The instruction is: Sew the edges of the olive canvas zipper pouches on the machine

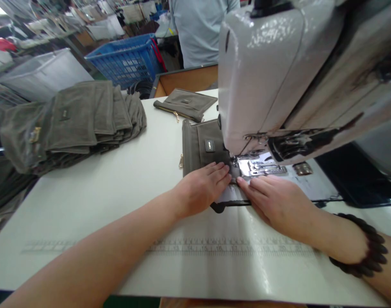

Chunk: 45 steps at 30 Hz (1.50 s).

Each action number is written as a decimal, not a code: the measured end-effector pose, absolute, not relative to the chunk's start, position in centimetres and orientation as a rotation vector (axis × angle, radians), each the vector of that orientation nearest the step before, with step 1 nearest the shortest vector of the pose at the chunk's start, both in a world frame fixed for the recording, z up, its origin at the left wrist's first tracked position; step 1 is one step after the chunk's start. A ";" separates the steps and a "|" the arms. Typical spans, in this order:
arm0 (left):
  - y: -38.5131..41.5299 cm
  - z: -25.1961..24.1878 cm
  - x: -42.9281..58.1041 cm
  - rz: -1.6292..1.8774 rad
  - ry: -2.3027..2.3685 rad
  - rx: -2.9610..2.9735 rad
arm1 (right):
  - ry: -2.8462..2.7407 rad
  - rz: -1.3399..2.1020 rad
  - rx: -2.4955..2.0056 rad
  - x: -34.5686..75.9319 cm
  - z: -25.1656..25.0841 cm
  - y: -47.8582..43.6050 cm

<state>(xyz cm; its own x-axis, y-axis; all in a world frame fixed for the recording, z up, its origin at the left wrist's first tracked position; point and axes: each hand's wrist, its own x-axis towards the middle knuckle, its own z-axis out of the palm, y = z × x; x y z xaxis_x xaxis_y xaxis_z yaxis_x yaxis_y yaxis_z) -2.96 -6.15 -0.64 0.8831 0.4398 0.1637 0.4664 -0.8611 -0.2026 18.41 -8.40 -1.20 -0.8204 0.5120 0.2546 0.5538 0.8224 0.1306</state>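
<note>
A: What is seen at the far left?
B: A stack point(76, 119) of grey-green pouches is piled on the white table point(102, 192). A blue basket point(127, 60) is seen behind it, off the table.

A: And further along?
B: A spare pouch point(185, 102) is laid alone near the table's far edge. A person point(198, 30) in a light shirt is seen standing behind it.

A: Where is the pouch being handled?
B: The pouch point(203, 147) is laid flat at mid-table. A small dark label is shown on top, and its right end is tucked under the head of the machine point(294, 72).

A: How is the left hand held?
B: The left hand point(203, 188) is pressed flat on the pouch's near edge, palm down, with the fingers straight and kept close together. Nothing is pinched.

A: And the right hand?
B: The right hand point(275, 201) is laid flat just beside it, with the fingers stretched out and pressed down by the shiny plate point(262, 167). The fingertips of the two hands are nearly met. A dark bead bracelet point(365, 244) is worn on that wrist.

A: Anything nearer?
B: A ruler point(221, 248) is marked on the table, partly covered by the forearms
</note>
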 end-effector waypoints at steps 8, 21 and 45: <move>-4.0 -0.6 -2.3 0.041 -0.787 -2.833 | -2.765 -0.242 -0.847 18.4 -1.5 -8.0; -3.4 -0.4 -1.9 0.077 -0.868 -2.847 | -2.750 -0.228 -0.892 18.4 -1.3 -8.1; -10.4 4.7 0.9 0.257 -1.162 -3.017 | -2.714 0.030 -0.761 19.5 -0.1 -8.0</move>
<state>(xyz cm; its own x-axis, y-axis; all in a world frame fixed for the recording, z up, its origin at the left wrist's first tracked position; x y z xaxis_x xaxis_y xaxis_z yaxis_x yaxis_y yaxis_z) 0.95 -10.39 4.75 0.7314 0.6569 -0.1831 0.6729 -0.7388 0.0373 19.50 -7.99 -0.07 -0.8064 0.5096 0.3001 0.5028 0.8579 -0.1056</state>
